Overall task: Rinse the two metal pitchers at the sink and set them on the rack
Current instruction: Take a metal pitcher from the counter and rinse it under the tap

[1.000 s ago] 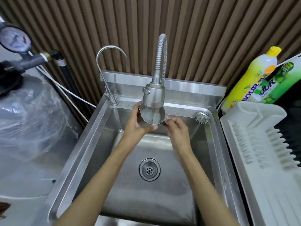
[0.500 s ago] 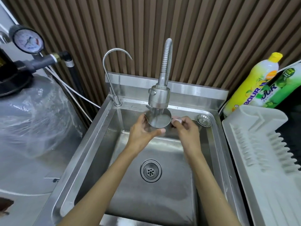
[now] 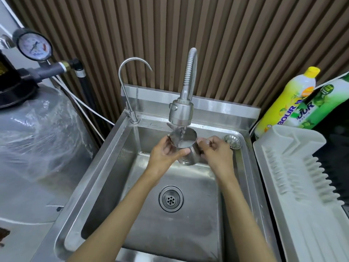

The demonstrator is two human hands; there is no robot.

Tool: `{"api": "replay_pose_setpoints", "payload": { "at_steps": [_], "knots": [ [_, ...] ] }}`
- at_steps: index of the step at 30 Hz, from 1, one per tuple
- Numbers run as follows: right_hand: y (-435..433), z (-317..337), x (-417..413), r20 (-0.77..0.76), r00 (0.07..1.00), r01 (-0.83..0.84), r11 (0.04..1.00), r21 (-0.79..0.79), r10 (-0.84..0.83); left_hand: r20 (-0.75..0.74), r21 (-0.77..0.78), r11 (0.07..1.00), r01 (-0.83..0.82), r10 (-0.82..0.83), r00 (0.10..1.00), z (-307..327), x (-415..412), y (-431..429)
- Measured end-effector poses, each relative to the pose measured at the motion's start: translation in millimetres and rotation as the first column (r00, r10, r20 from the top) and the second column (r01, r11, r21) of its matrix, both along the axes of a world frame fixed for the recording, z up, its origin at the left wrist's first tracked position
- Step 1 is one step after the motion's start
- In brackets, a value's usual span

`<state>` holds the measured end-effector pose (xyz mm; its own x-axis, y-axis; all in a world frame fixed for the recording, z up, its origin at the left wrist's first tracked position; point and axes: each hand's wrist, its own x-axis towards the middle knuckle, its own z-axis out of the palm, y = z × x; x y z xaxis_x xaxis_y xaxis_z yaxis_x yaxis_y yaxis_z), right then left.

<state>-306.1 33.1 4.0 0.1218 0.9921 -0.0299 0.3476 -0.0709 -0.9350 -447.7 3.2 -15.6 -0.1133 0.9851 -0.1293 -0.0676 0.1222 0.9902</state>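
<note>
A small metal pitcher [image 3: 186, 148] is held upright over the steel sink [image 3: 113, 167], right under the spray head of the flexible faucet [image 3: 181, 112]. Water runs from the faucet into the pitcher's open top. My left hand [image 3: 166, 154] cups the pitcher's left side. My right hand [image 3: 215, 150] grips its handle on the right. Only this one pitcher is in view. The white plastic drying rack [image 3: 294, 176] lies to the right of the sink with nothing on it.
A thin gooseneck tap [image 3: 130, 87] stands at the sink's back left. A drain [image 3: 171, 198] sits in the basin floor, a loose strainer [image 3: 233, 141] on the back right rim. Two dish soap bottles [image 3: 287, 103] lean behind the rack. A wrapped tank with a pressure gauge [image 3: 34, 46] stands at left.
The pitcher has turned from tilted toward me to upright under the faucet, and water now streams into it. Both hands stay on it.
</note>
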Motion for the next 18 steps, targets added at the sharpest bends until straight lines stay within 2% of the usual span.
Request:
{"api": "replay_pose_setpoints", "payload": {
  "at_steps": [1, 2, 4, 5, 6, 8, 10, 12, 13, 14, 15, 16, 18],
  "knots": [
    [-2.1, -2.4, -5.0, -0.143, 0.989, -0.031, 0.999, -0.006, 0.030, 0.033, 0.043, 0.999, -0.018, 0.017, 0.999, 1.4, -2.7, 0.4],
    [-5.0, -7.0, -9.8, -0.333, 0.941, -0.083, 0.996, -0.030, 0.068, 0.028, 0.098, 0.995, -0.036, 0.033, 0.999, 4.4, -5.9, -0.4],
    [-12.1, -18.5, -18.3, -0.642, 0.761, -0.212, 0.971, -0.110, 0.093, -0.147, 0.196, 0.979, -0.055, 0.085, 0.985, 12.7, -12.1, -5.0],
    [-15.2, -24.7, -18.9, -0.705, 0.704, -0.259, 0.954, -0.149, 0.081, -0.270, 0.231, 0.972, -0.052, 0.115, 0.956, 17.3, -13.3, -8.0],
    [-17.5, -28.4, -17.2, -0.726, 0.685, -0.283, 0.940, -0.188, 0.061, -0.383, 0.252, 0.966, -0.050, 0.148, 0.912, 18.8, -13.2, -10.2],
    [-19.6, -25.8, -8.4, -0.678, 0.733, -0.304, 0.918, -0.254, 0.055, -0.561, 0.214, 0.973, -0.087, 0.195, 0.805, 16.8, -7.7, -14.5],
    [-17.7, -14.5, -0.3, -0.508, 0.859, -0.241, 0.925, -0.293, 0.063, -0.592, 0.093, 0.978, -0.189, 0.207, 0.779, 10.4, 2.1, -16.9],
    [-12.6, -4.0, 2.6, -0.181, 0.981, -0.111, 0.964, -0.242, 0.068, -0.416, 0.000, 0.974, -0.226, 0.205, 0.886, 1.8, 10.0, -16.0],
    [-9.3, 1.5, 2.7, 0.044, 0.997, -0.050, 0.986, -0.157, 0.058, -0.289, -0.032, 0.976, -0.214, 0.196, 0.937, -2.4, 12.0, -14.2],
    [-7.2, 6.6, 1.2, 0.221, 0.974, -0.031, 0.997, -0.065, 0.045, -0.174, -0.052, 0.982, -0.184, 0.172, 0.970, -4.8, 12.3, -12.0],
    [-6.8, 10.2, -0.8, 0.293, 0.955, -0.042, 0.999, 0.012, 0.037, -0.096, -0.051, 0.988, -0.146, 0.140, 0.985, -4.3, 10.8, -10.0],
    [-6.7, 11.1, -2.8, 0.271, 0.961, -0.070, 0.996, 0.052, 0.053, -0.034, -0.024, 0.994, -0.105, 0.105, 0.994, -3.4, 7.7, -6.7],
    [-7.7, 3.8, -7.5, 0.050, 0.992, -0.115, 0.991, 0.064, 0.112, 0.048, 0.049, 0.998, -0.047, 0.044, 0.998, 0.2, -1.5, -2.2]
  ]
}}
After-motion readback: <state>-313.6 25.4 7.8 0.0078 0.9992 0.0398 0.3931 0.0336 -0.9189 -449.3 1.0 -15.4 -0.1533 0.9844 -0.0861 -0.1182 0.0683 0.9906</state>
